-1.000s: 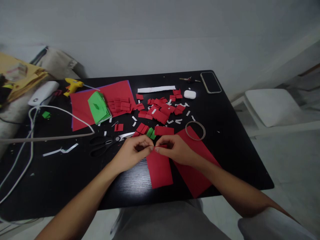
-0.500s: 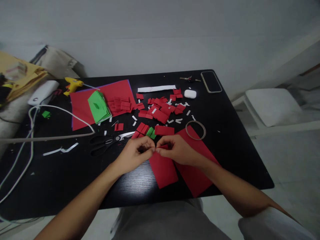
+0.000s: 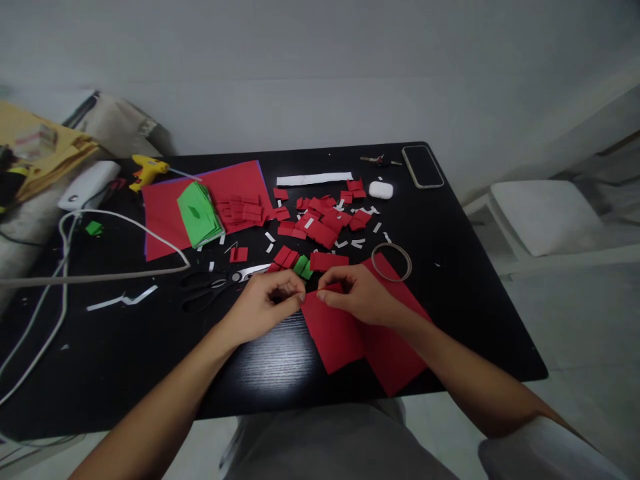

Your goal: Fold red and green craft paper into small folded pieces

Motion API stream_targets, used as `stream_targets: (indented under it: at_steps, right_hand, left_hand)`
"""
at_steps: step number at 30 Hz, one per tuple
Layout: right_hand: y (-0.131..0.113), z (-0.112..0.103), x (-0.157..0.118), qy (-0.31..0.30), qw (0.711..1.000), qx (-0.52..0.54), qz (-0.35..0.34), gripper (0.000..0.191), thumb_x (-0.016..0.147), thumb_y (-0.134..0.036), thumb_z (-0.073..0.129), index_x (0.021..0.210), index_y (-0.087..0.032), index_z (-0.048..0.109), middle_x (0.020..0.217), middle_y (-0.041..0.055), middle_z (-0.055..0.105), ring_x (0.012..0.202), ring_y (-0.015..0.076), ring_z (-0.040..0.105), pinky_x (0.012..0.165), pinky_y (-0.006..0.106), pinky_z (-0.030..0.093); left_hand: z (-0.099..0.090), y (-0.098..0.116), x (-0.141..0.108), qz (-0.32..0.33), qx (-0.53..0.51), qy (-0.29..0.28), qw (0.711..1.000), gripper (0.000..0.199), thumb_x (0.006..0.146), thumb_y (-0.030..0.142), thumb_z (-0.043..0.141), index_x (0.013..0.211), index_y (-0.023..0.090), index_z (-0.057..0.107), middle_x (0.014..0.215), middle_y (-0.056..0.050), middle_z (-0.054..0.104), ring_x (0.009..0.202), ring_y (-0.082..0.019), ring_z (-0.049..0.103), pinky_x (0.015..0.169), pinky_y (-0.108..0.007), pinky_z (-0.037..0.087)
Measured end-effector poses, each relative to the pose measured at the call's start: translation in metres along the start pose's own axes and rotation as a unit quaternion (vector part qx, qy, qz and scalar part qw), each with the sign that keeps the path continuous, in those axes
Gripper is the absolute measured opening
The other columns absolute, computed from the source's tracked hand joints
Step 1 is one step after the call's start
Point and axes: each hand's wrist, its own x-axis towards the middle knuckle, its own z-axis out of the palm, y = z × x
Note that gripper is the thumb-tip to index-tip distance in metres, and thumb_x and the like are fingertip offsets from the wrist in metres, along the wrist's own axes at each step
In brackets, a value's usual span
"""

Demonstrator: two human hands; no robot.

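Note:
A red paper sheet (image 3: 333, 337) lies at the front middle of the black table, its top edge between my hands. My left hand (image 3: 273, 300) pinches its upper left corner with thumb and fingertips. Farther along the same edge, my right hand (image 3: 353, 293) is closed on the paper. A larger red sheet (image 3: 393, 360) lies partly beneath it on the right. Just beyond my hands are a red folded strip (image 3: 329, 261), small green pieces (image 3: 303, 267) and a pile of red folded pieces (image 3: 323, 223).
Black scissors (image 3: 205, 288) lie left of my hands, and a ring (image 3: 409, 263) lies to the right. Farther back are a green paper stack (image 3: 199, 217), yellow glue gun (image 3: 147, 172), white case (image 3: 381, 191) and phone (image 3: 423, 166). White cables (image 3: 65, 267) cross the left side.
My hands have moved slightly apart. The smaller red sheet has shifted right and now overlaps the larger one more; its top edge shows between my fingers.

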Motion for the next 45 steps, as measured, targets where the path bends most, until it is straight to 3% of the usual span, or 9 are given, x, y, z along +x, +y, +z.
stream_targets:
  at_steps: [8, 18, 30, 38, 45]
  right_hand:
    - [0.006, 0.008, -0.001, -0.028, 1.0, 0.007, -0.009, 0.009, 0.079, -0.027, 0.072, 0.081, -0.018, 0.074, 0.075, -0.0008, 0.068, 0.068, 0.0132, 0.058, 0.063, 0.026, 0.043]
    - [-0.001, -0.005, 0.001, 0.0, 1.0, 0.004, -0.013, 0.012, 0.08, -0.031, 0.073, 0.082, -0.018, 0.074, 0.078, 0.0004, 0.07, 0.07, 0.0134, 0.058, 0.064, 0.026, 0.043]
    - [0.004, 0.008, 0.0, -0.013, 0.999, 0.028, -0.007, 0.011, 0.079, -0.03, 0.073, 0.081, -0.018, 0.074, 0.075, -0.0005, 0.068, 0.068, 0.0131, 0.057, 0.063, 0.026, 0.042]
    - [-0.001, -0.015, 0.004, 0.068, 0.997, -0.014, -0.034, 0.01, 0.08, -0.03, 0.075, 0.078, -0.019, 0.074, 0.078, 0.0003, 0.072, 0.072, 0.0149, 0.061, 0.069, 0.028, 0.046]
    - [0.002, -0.009, 0.005, 0.05, 0.998, -0.009, -0.028, 0.01, 0.079, -0.03, 0.074, 0.078, -0.02, 0.075, 0.079, 0.0013, 0.072, 0.073, 0.0154, 0.061, 0.069, 0.028, 0.046]
  left_hand:
    - [0.01, -0.001, 0.0, 0.007, -0.006, -0.014, 1.0, 0.01, 0.088, 0.025, 0.066, 0.083, 0.016, 0.066, 0.065, 0.004, 0.057, 0.059, -0.01, 0.048, 0.057, -0.021, 0.037]
    - [-0.001, 0.0, 0.001, 0.016, -0.014, 0.006, 1.0, 0.011, 0.087, 0.024, 0.064, 0.079, 0.016, 0.064, 0.064, 0.003, 0.059, 0.059, -0.01, 0.052, 0.057, -0.022, 0.039]
    - [0.007, 0.0, 0.001, 0.015, -0.018, -0.001, 1.0, 0.012, 0.088, 0.026, 0.065, 0.081, 0.016, 0.066, 0.063, 0.004, 0.057, 0.057, -0.009, 0.047, 0.055, -0.021, 0.036]
    - [-0.013, 0.004, 0.004, 0.009, -0.047, 0.04, 0.998, 0.008, 0.083, 0.021, 0.067, 0.077, 0.016, 0.064, 0.061, 0.003, 0.061, 0.057, -0.01, 0.055, 0.058, -0.022, 0.042]
    - [-0.006, 0.002, 0.004, 0.017, -0.067, 0.056, 0.996, 0.015, 0.091, 0.029, 0.067, 0.084, 0.016, 0.066, 0.063, 0.002, 0.062, 0.058, -0.011, 0.058, 0.06, -0.023, 0.046]
